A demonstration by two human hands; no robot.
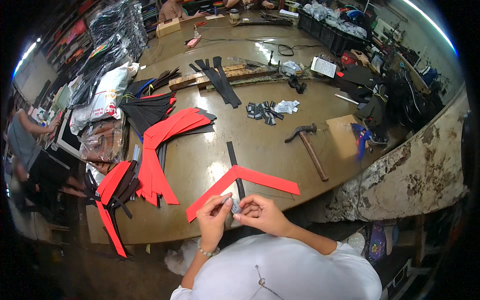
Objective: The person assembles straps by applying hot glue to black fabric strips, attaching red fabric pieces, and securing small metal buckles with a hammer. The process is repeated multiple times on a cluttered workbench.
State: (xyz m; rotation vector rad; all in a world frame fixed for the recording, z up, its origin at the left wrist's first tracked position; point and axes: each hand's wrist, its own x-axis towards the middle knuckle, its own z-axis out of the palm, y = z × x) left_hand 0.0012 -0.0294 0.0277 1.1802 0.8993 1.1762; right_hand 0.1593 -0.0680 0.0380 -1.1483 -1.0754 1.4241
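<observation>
My left hand (pixel 212 218) and my right hand (pixel 262 215) meet near the table's front edge, fingertips pinching a small grey label (pixel 235 206) between them. Just beyond my hands lies a red angled strip (pixel 267 180), bent like a wide V with its point away from me. A narrow black strip (pixel 231 151) runs from beneath that point toward my hands. Farther off, a loose pile of small black labels (pixel 260 113) sits beside several pale ones (pixel 286 107). Left of the V lies a fanned stack of red angled pieces (pixel 156 155).
A hammer (pixel 313 155) rests on the right of the table (pixel 200 145). Behind are black strips (pixel 220 82) and wooden bars (pixel 235 75). Plastic-wrapped bundles (pixel 100 95) crowd the left; a blue tool (pixel 361 137) lies by cardboard (pixel 342 132). Other people (pixel 172 11) sit at the far end.
</observation>
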